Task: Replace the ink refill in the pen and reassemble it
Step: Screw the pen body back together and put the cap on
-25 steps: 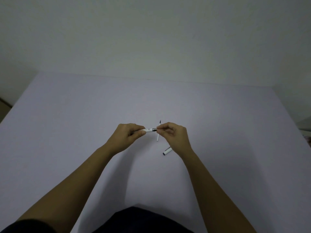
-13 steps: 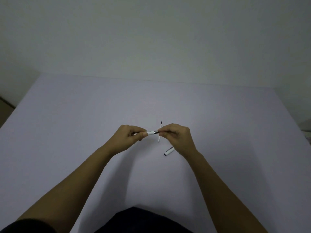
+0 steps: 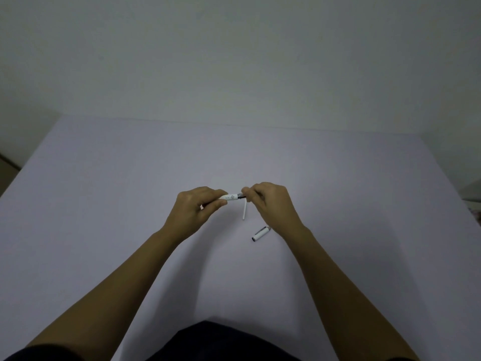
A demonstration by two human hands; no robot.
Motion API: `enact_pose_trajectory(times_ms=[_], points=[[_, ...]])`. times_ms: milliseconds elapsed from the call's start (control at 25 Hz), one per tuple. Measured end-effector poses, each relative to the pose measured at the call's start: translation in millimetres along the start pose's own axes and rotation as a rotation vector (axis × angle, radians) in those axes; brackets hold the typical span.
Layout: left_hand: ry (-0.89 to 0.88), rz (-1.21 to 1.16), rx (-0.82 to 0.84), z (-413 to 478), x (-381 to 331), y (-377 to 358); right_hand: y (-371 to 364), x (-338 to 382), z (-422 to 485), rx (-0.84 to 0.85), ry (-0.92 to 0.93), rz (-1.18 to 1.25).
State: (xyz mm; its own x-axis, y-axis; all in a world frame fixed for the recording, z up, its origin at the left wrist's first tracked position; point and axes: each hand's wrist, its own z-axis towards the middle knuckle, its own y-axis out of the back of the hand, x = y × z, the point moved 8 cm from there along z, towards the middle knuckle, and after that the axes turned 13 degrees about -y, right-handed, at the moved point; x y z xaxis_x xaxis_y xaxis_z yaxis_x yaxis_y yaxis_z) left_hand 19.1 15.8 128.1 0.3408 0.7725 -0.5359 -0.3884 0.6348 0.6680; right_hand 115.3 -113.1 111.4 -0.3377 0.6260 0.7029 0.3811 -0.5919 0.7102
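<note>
Between my two grips the pen barrel (image 3: 230,197) ran left to right, my left hand (image 3: 194,208) pinching its body, my right hand (image 3: 270,201) closed on its dark front end, the spare refill (image 3: 244,211) lying just below.

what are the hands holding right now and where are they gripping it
Both grip one white pen barrel: left hand on its rear end, right hand at the dark front end.

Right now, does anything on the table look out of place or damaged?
Nothing stands out. The loose refill and cap lie on the table near the right hand, expected mid-job.
</note>
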Motion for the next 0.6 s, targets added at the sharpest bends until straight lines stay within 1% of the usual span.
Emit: enact_pose_trajectory(times_ms=[120, 200, 360, 440, 600], points=[[-0.012, -0.001, 0.002, 2.0, -0.9, 1.0, -0.9, -2.7, 2.3, 0.062, -0.064, 0.046], [-0.001, -0.010, -0.003, 2.7, 0.5, 1.2, 0.1, -0.3, 0.7, 0.087, -0.039, 0.107], [0.020, -0.028, -0.023, 4.6, 1.5, 3.0, 7.0, 0.2, -2.9, 0.124, -0.001, 0.320], [0.018, -0.034, -0.023, 6.1, 0.6, 2.8, 10.7, -2.0, -1.0, 0.102, -0.012, 0.317], [0.000, -0.040, -0.008, 5.5, -2.7, 1.1, 7.9, -0.9, 1.5, 0.088, -0.033, 0.182]])
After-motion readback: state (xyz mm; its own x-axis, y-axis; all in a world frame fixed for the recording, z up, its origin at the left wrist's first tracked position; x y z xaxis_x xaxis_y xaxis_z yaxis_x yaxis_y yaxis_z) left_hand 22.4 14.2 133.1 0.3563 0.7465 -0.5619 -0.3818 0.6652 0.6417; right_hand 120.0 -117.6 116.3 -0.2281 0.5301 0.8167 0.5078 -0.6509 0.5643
